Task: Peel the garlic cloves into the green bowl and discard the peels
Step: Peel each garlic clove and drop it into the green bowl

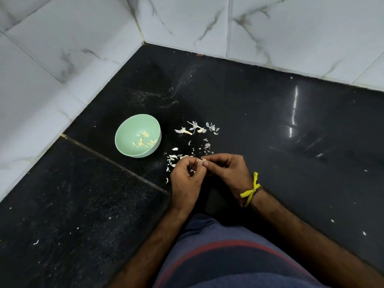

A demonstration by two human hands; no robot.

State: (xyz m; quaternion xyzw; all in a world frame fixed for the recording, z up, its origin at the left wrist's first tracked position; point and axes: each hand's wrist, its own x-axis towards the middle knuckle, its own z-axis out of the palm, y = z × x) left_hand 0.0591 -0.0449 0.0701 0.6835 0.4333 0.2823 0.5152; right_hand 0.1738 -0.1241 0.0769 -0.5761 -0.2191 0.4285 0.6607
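Observation:
A pale green bowl stands on the black counter and holds several peeled garlic cloves. To its right, white garlic peels lie scattered, with more peels just beyond my fingers. Both hands meet over the counter, right of the bowl. My left hand and my right hand pinch one small garlic clove between their fingertips. The fingers hide most of that clove.
White marble wall tiles close the counter at the left and back, meeting in a corner. A seam runs across the black counter. Small peel flecks dot the surface. A yellow thread is tied on my right wrist.

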